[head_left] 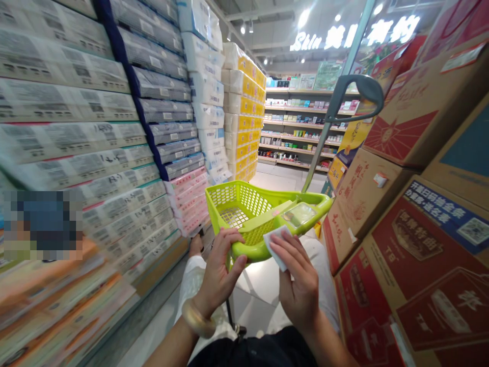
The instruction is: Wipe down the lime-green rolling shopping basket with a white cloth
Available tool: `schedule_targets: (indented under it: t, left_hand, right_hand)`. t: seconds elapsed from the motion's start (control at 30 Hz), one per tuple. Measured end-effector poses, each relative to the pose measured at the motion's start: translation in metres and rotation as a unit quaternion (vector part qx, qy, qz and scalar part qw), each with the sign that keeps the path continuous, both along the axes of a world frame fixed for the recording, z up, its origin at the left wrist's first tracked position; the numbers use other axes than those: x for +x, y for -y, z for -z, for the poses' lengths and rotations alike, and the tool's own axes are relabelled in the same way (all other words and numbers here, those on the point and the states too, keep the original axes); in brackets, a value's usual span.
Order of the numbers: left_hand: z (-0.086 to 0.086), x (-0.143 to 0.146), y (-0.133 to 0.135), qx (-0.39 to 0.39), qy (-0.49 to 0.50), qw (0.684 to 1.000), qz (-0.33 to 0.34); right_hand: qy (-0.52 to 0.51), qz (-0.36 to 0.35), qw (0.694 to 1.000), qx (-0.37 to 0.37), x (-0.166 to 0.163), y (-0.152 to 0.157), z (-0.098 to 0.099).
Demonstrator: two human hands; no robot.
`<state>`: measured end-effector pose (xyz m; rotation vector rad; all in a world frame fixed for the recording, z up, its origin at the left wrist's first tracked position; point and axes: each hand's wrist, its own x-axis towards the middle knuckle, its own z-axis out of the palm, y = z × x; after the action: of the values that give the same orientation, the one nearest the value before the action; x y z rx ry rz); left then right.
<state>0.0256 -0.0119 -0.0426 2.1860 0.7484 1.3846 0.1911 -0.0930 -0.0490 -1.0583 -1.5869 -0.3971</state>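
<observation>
A lime-green plastic shopping basket [252,201] with perforated walls is tilted in front of me. My left hand [225,260] has its fingers hooked over the near rim, with the thumb below. A folded white wipe [278,250] lies under the fingers of my right hand [300,275], against the basket's near right edge. A clear panel [300,214] is set into the basket's right end. A gold-toned bangle [198,318] circles my left wrist. The underside of the basket is mostly hidden.
Stacked wrapped packs [95,137] form a wall on the left, with yellow-and-white packs [242,117] farther back. Cardboard cartons [389,193] rise close on the right. A grey handle [355,97] tops a metal pole behind the basket. Stocked shelves [298,122] stand at the back.
</observation>
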Motion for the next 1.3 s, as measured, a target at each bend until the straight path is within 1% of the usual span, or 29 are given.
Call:
schedule_targets:
  t: [0.1,0.17,0.27,0.33,0.47,0.53,0.63,0.73,0.8,0.87,0.93,0.97,1.0,1.07,1.13,1.2,1.23,1.3]
  left_hand:
    - [0.000,0.002,0.000,-0.005,0.018,1.000,-0.004]
    - [-0.001,0.002,0.000,-0.007,0.026,1.000,0.003]
    - [-0.002,0.003,0.001,-0.027,0.029,0.999,0.011]
    - [-0.003,0.003,0.000,-0.035,0.036,0.999,0.000]
    - [-0.003,0.003,-0.002,-0.014,0.049,0.998,-0.037]
    - [-0.004,0.000,-0.005,-0.010,0.042,0.998,-0.042]
    - [-0.005,-0.007,-0.010,-0.007,0.032,0.999,-0.041]
    - [-0.007,-0.018,-0.017,-0.008,0.023,0.999,-0.045]
    - [-0.012,-0.026,-0.020,-0.011,0.009,0.999,-0.037]
    - [-0.020,-0.034,-0.020,0.001,-0.017,0.999,-0.034]
    - [-0.032,-0.038,-0.017,0.055,-0.055,0.995,-0.064]
    - [-0.039,-0.037,-0.014,0.087,-0.086,0.989,-0.083]
    - [-0.046,-0.034,-0.011,0.111,-0.108,0.983,-0.102]
    - [-0.060,-0.022,-0.006,0.135,-0.152,0.973,-0.105]
    - [-0.072,-0.007,-0.002,0.132,-0.219,0.961,-0.103]
    - [-0.080,0.009,-0.001,0.126,-0.293,0.942,-0.107]
    - [-0.083,0.016,0.000,0.118,-0.330,0.930,-0.115]
    - [-0.085,0.026,0.000,0.096,-0.400,0.903,-0.122]
  right_hand:
    - [0.053,-0.054,0.997,-0.010,-0.006,0.000,-0.004]
    - [0.071,-0.068,0.995,-0.010,-0.007,0.000,-0.006]
    - [0.032,-0.025,0.999,-0.010,-0.004,-0.001,-0.007]
    - [0.010,-0.010,1.000,-0.020,-0.003,-0.001,-0.009]
    - [0.056,-0.055,0.996,-0.043,-0.005,-0.001,-0.015]
    - [0.062,-0.041,0.996,-0.041,-0.004,-0.003,-0.017]
    - [0.038,0.003,0.999,-0.027,0.000,-0.007,-0.018]
    - [0.055,-0.002,0.998,-0.041,0.007,-0.009,-0.019]
    - [0.066,0.002,0.996,-0.058,0.014,-0.012,-0.022]
    - [0.050,0.035,0.996,-0.062,0.023,-0.016,-0.026]
    - [0.026,0.070,0.995,-0.070,0.030,-0.021,-0.032]
    - [0.021,0.077,0.994,-0.079,0.031,-0.025,-0.036]
    - [0.024,0.071,0.993,-0.090,0.030,-0.028,-0.041]
    - [0.056,0.027,0.990,-0.125,0.023,-0.035,-0.051]
    - [0.103,-0.028,0.981,-0.163,0.016,-0.041,-0.060]
    - [0.124,-0.052,0.971,-0.196,0.015,-0.048,-0.067]
    - [0.121,-0.046,0.969,-0.208,0.018,-0.051,-0.069]
    - [0.097,-0.011,0.971,-0.219,0.027,-0.055,-0.071]
